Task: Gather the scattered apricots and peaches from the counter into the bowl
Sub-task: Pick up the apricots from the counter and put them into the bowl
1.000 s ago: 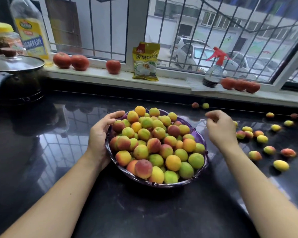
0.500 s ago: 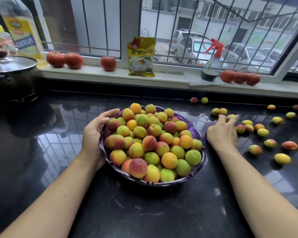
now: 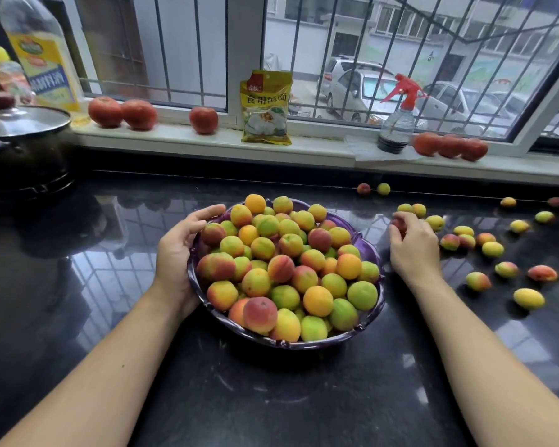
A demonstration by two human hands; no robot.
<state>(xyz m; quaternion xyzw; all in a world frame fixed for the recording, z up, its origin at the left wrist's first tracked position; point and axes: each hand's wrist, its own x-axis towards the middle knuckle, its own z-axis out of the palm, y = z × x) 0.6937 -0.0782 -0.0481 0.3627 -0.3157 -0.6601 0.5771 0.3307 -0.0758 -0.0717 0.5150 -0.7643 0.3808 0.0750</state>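
The counter (image 3: 271,398) carries a bowl (image 3: 373,253) already heaped with fruit near its middle. The left hand (image 3: 178,250) grips the bowl's rim. The right hand (image 3: 412,245) pinches one reddish fruit (image 3: 398,224). Some twenty loose fruits (image 3: 492,249) remain toward the right edge.

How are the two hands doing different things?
The left hand holds the rim of the purple bowl; the right hand is out on the black counter. The left holds no fruit; the right's fingers curl round a reddish fruit. Both sit beside the bowl.
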